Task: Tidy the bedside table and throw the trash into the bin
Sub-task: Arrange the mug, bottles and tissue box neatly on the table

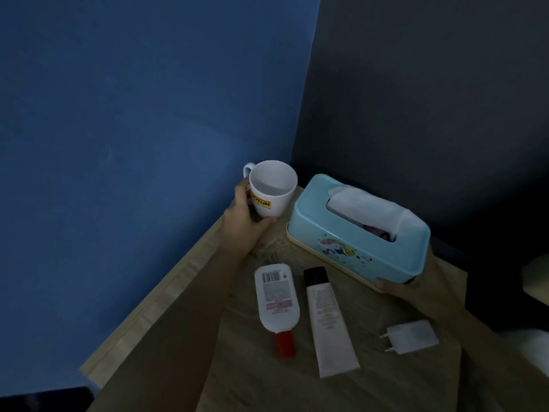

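1. Left hand (242, 217): fingers curled round the side of a white mug (271, 188) and the thumb under its base, gripping it at about 11 o'clock from the middle of the bedside table (386, 388), by the far corner against the blue wall (133, 114).
2. Mug: tilted, mouth turned toward the camera so the white interior shows. A yellow label is on its side and the handle points to 10 o'clock. Whether the base touches the table cannot be told.
3. Right hand (398, 288): thumb laid along the lower rim of the light-blue tissue box (350, 242) at its near corner, holding it. The fingers are hidden behind the box.
4. Tissue box: at 1 o'clock, just beside the mug. A white tissue (365, 208) stands out of the top slot, and something pink shows in the opening, too dim to identify.
5. White bottle with red cap (276, 295): lying flat at table centre, cap toward 6 o'clock.
6. White tube with black cap (326, 319): lying just beside the bottle, cap toward 12 o'clock.
7. White plug adapter (411, 337): at 4 o'clock, lying flat, prongs toward the tube.
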